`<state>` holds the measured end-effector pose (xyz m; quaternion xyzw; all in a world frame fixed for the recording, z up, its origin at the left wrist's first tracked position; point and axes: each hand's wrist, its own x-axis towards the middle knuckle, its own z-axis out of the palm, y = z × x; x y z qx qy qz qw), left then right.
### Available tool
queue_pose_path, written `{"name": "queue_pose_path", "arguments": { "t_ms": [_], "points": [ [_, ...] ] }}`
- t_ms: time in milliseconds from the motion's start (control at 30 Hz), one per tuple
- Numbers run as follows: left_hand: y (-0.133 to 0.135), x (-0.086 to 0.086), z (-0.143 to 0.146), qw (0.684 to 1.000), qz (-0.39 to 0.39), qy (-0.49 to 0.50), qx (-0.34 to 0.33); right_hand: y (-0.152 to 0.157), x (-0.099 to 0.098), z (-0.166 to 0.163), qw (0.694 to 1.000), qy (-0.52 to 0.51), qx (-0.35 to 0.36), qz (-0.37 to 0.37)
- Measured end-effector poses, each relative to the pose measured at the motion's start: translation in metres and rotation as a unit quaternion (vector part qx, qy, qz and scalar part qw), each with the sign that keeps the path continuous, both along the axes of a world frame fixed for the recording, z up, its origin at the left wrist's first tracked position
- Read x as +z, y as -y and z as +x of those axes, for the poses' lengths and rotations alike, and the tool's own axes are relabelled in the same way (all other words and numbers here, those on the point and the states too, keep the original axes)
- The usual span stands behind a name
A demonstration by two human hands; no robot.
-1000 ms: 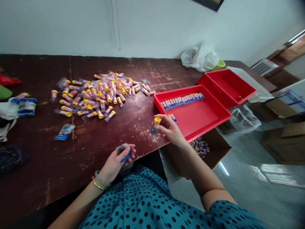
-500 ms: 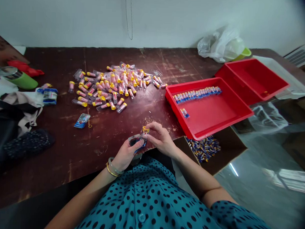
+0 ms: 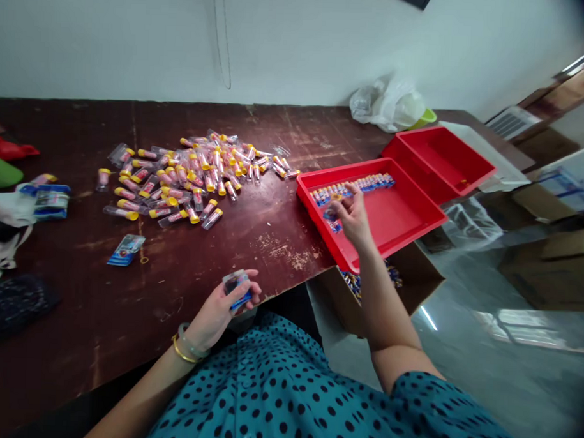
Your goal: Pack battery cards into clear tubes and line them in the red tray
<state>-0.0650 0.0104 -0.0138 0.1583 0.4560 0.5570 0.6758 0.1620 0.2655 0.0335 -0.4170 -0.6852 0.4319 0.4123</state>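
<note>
My left hand (image 3: pixel 222 306) is closed around a small stack of blue printed plastic sleeves (image 3: pixel 236 287), above the table's front edge. Over the left side of the red tray (image 3: pixel 411 231), my right hand (image 3: pixel 352 215) pinches a small yellow-capped tube (image 3: pixel 334 206), partly hidden and blurred. Inside that tray, a row of labelled tubes (image 3: pixel 374 182) lines the back wall. A heap of clear tubes (image 3: pixel 198 174) with yellow caps and pink contents covers the table's middle left. In front of the heap lie more blue printed sleeves (image 3: pixel 126 249).
Behind the tray stands another red tray (image 3: pixel 450 157), and a clear plastic bag (image 3: pixel 389 104) sits by the wall. Below the table edge is a cardboard box (image 3: pixel 417 274) of labelled tubes. Cloth and a blue packet (image 3: pixel 52 201) lie at left.
My right hand has moved from beside my left hand to over the red tray, carrying the tube. My left hand keeps the sleeves. The view has turned right.
</note>
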Motion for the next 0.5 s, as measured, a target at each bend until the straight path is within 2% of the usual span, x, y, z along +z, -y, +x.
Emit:
{"name": "queue_pose_path", "arguments": {
  "t_ms": [67,167,267,333,433,500],
  "points": [
    [0.005,-0.005,-0.004,1.0,-0.017,0.002,0.005,-0.057,-0.009,0.039,0.988,0.129,-0.087,0.009],
    [0.012,-0.012,-0.009,0.999,-0.038,0.012,0.013,-0.099,-0.034,0.073,0.977,0.191,-0.092,0.013],
    [0.018,-0.018,-0.012,0.999,-0.042,0.015,0.014,-0.101,-0.056,0.076,0.976,0.212,-0.036,0.028],
    [0.022,-0.02,-0.015,0.999,-0.045,0.017,0.021,-0.096,-0.061,0.072,0.976,0.212,-0.006,0.046],
    [0.027,-0.021,-0.019,0.997,-0.048,0.028,0.046,-0.096,-0.053,0.062,0.978,0.192,0.015,0.079],
    [0.029,-0.022,-0.022,0.996,-0.046,0.04,0.061,-0.098,-0.045,0.043,0.979,0.176,0.023,0.099]
  ]
}}
